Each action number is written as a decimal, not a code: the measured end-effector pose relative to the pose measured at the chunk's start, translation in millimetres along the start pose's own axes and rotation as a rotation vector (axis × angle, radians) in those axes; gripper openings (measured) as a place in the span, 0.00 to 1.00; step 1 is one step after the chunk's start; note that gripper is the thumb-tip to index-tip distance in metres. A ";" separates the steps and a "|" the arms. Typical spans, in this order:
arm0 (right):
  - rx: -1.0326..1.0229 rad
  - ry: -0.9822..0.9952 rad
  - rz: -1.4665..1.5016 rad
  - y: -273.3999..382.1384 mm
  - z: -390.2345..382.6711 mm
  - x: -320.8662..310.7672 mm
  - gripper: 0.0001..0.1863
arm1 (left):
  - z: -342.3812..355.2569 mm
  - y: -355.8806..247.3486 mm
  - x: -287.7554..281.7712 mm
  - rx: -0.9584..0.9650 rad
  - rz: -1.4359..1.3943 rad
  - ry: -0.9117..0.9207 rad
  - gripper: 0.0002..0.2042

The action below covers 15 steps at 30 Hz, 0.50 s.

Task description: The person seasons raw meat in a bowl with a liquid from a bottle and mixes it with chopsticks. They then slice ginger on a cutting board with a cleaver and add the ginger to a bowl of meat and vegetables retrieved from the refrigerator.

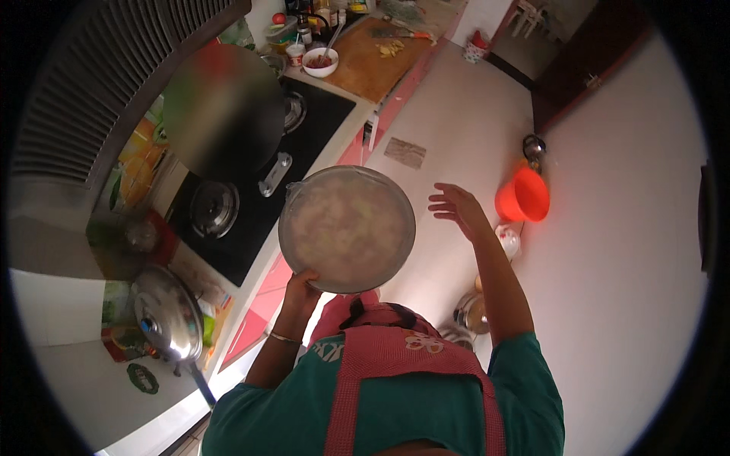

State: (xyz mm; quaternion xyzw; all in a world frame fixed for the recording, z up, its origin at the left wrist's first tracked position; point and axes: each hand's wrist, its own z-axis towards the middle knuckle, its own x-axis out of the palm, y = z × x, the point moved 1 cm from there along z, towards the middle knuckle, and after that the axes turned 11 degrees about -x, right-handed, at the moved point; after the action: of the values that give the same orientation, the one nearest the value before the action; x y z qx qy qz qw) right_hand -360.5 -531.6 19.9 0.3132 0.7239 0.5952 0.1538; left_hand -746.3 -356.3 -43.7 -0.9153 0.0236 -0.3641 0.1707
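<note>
My left hand [304, 290] grips the near rim of a large round basin [347, 285], thumb over the edge. The basin is held up in front of my body, just off the counter's edge. Inside lies a pale, cloudy content [350, 220] with yellowish lumps, too blurred to name. My right hand [460, 209] hangs in the air to the right of the basin, fingers apart, holding nothing. The black gas stove [285, 163] is at the left, with a round burner [214, 207] showing.
Left of the stove stands a lidded steel pan [169, 315]. Beyond the stove are a white bowl [320, 67] with a spoon and a wooden cutting board [372, 64] bearing chopped pieces and a knife [401, 33]. An orange bucket [523, 196] stands by the right wall. A blurred patch hides part of the stove.
</note>
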 end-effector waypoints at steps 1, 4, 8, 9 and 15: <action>0.004 0.015 -0.015 9.3 34.2 -2.5 0.24 | 18.8 -7.5 9.9 0.031 -0.010 -0.010 0.34; 0.020 0.052 -0.042 39.1 138.5 -4.7 0.23 | 78.3 -28.9 43.8 0.103 -0.063 -0.025 0.34; 0.046 0.138 -0.035 54.9 286.7 0.3 0.23 | 140.4 -68.7 82.8 0.137 -0.113 -0.053 0.34; 0.054 0.169 -0.020 57.3 320.7 8.0 0.24 | 152.3 -76.6 93.1 0.152 -0.122 -0.069 0.34; 0.112 0.368 0.085 31.6 534.6 58.0 0.35 | 220.8 -104.0 156.2 0.283 -0.185 -0.145 0.34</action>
State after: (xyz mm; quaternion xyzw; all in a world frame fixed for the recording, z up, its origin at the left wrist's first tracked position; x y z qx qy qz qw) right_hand -77.5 -82.5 -71.6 0.2373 0.7579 0.6072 -0.0240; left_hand -491.2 -219.5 -55.9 -0.9043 -0.1245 -0.3111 0.2646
